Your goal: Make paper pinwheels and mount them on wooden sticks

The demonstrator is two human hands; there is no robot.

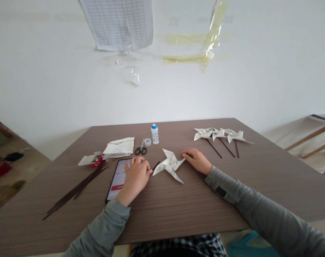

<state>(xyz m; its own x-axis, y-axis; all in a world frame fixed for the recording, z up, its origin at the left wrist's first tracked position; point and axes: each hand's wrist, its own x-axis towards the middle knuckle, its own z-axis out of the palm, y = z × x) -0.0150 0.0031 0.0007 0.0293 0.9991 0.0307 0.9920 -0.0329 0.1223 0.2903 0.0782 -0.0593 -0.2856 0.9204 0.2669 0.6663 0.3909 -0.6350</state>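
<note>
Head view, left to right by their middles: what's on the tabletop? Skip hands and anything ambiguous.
Dark sticks → red box → papers → scissors → cap → white bottle → front pinwheel → three back pinwheels.

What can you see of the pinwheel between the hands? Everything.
The pinwheel looks folded from pale printed paper, with four pointed blades curling out from its centre. It lies on the brown table, blades spread. One blade tip is at the right hand, another near the left hand; contact is unclear. A short length of dark stick shows between it and the left hand; any join is hidden.
</note>
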